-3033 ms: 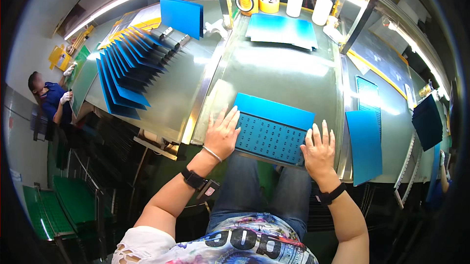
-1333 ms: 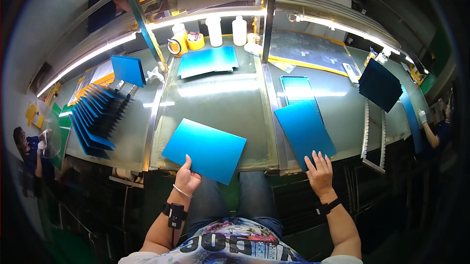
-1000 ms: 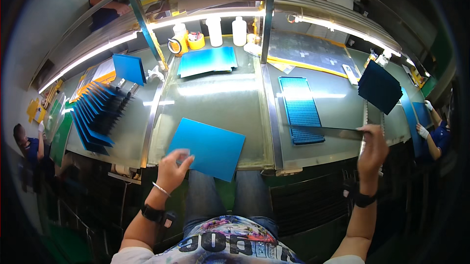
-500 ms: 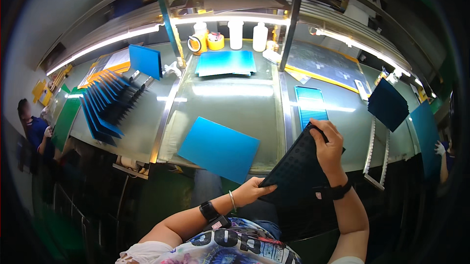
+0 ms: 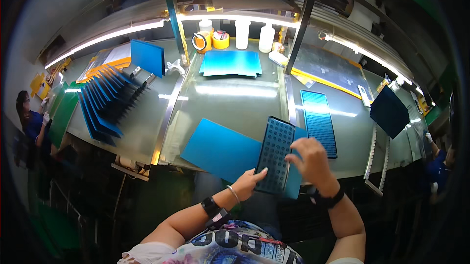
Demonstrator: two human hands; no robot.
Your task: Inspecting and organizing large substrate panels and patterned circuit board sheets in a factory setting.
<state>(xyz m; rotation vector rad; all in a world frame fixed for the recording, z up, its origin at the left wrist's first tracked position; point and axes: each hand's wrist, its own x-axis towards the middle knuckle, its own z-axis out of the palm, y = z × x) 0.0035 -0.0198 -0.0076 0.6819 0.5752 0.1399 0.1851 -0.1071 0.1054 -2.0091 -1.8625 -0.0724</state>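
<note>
My left hand (image 5: 246, 185) grips the lower left corner of a dark rectangular tray (image 5: 275, 159), its thumb on the front face. Rows of round marks cover that face. Behind the tray, a blue sheet (image 5: 294, 185) shows along its right side; whether the same hand holds it too is hidden. Close to the tray's right edge, my right hand (image 5: 312, 162) has thumb and bent fingers apart, slightly blurred, with nothing visible in it. A large blue sheet (image 5: 220, 147) lies flat on the bench, partly behind the tray.
A dark-rimmed blue grid tray (image 5: 319, 123) lies at right. Beyond it stand dark panels (image 5: 390, 112) above a metal rack (image 5: 373, 161). Stacked blue sheets (image 5: 231, 63) lie at the back near white bottles (image 5: 242, 34). Fanned blue panels (image 5: 100, 102) stand left. Co-workers flank both sides.
The tray has turned to a steeper upright angle, its marked face now plainly visible. My right hand has come off its top corner and moved down. The grid tray now shows fully.
</note>
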